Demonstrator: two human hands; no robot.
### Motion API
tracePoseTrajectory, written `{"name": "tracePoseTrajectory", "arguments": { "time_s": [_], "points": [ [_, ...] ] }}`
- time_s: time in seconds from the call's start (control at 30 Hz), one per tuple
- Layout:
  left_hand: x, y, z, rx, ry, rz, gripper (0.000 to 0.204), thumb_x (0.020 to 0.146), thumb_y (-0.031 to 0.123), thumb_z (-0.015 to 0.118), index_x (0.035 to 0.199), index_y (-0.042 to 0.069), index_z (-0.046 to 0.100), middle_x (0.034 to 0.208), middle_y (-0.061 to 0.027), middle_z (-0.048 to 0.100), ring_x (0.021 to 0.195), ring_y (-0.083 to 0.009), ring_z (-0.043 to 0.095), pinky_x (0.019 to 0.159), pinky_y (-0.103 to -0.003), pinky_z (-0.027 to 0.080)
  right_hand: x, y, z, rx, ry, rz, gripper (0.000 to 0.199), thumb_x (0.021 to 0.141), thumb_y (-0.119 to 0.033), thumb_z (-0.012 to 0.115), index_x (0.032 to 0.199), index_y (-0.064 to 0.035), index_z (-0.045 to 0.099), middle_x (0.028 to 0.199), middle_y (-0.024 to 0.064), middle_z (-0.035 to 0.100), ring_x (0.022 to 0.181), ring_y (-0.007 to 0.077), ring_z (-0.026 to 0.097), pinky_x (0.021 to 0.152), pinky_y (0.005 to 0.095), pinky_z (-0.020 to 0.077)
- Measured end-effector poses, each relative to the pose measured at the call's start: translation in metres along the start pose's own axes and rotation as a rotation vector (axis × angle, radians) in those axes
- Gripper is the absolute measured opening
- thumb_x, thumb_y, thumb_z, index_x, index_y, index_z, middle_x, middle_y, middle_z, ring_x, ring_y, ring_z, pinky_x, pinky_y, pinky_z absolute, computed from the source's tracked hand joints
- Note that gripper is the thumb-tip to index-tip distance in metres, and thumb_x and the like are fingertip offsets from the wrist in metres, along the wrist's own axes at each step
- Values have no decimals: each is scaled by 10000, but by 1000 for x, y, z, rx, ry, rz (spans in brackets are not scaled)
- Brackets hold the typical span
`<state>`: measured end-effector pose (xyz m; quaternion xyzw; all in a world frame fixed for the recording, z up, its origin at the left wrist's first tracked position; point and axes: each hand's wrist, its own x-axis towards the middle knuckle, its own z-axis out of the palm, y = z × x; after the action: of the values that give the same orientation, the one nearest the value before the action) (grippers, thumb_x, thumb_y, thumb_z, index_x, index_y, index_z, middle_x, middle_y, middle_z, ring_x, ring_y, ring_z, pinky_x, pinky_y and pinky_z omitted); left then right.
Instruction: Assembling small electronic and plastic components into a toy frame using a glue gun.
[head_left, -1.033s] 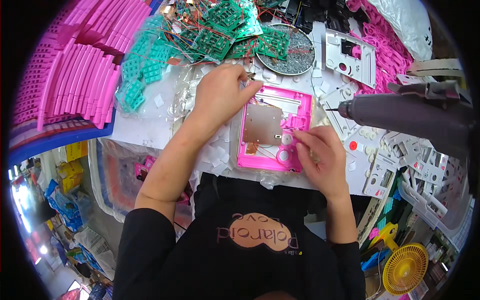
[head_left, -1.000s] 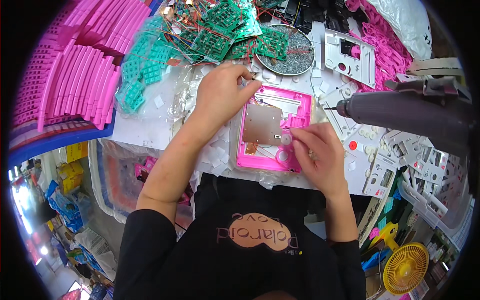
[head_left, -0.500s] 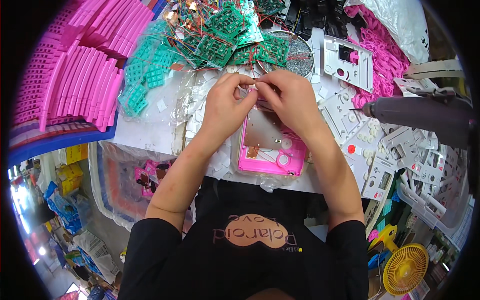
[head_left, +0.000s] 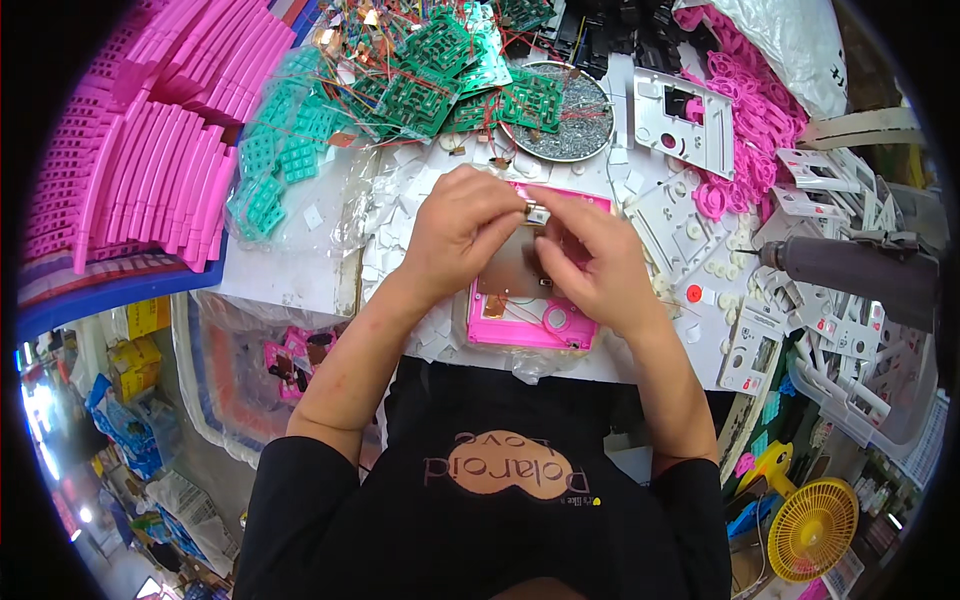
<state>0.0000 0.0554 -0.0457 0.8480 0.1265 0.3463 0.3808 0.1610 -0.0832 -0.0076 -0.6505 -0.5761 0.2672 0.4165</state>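
A pink plastic casing (head_left: 480, 328) lies on the bench before me, with a flat brown board (head_left: 505, 265) inside it and a round ring near its lower side. My left hand (head_left: 460, 235) is closed in a pinch over the casing's upper part, at a small silvery part (head_left: 537, 214). From the other side my right hand (head_left: 598, 265) reaches in with fingers curled. Its index fingertip is beside the silvery part, while the thumb is lower, over the board. What the right fingers grip, if anything, is hidden.
Green circuit boards (head_left: 430, 80) with wires are heaped at the back, beside a round tray (head_left: 585, 130) of small metal pieces. Pink panels (head_left: 160, 180) stack up at the left. A grey power screwdriver (head_left: 840, 265) points in from the right, above white plastic plates (head_left: 755, 345).
Both hands have come nearer from the casing's top edge. My right thumb has parted from the index finger, and the small silvery part now shows between the hands.
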Motion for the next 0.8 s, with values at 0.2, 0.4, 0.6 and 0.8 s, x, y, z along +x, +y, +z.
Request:
{"name": "tracePoseTrajectory", "arguments": {
  "time_s": [0.2,0.4,0.6,0.8],
  "points": [
    [-4,8,-13,74,-120,129,148,815,32,742,958,63,719,953,-71,714,868,-276,630,815,-391,477,56,29,-48,111,109,11,506,882,-60,660,1386,-83,624,716,-29,600,640,44,538,602,233,454],
    [-9,8,-9,65,-25,43,125,823,18,726,943,48,714,947,-81,719,871,-276,638,786,-383,492,146,101,-91,-348,613,220,419,840,-285,706,1182,-42,716,877,119,744,829,245,720,787,365,554],
    [-12,8,-4,73,39,14,117,827,18,724,940,42,713,915,-92,720,840,-279,638,780,-379,491,163,82,-63,-475,613,45,373,861,-319,670,1128,-68,735,1000,153,758,899,342,722,825,432,561],
    [-15,5,-6,90,90,-41,125,808,69,762,926,64,721,899,-76,709,842,-277,637,777,-382,484,27,-13,-15,-164,25,-112,276,921,-223,694,1118,-34,734,1137,138,702,1082,328,604,965,410,480]
  ]
}}
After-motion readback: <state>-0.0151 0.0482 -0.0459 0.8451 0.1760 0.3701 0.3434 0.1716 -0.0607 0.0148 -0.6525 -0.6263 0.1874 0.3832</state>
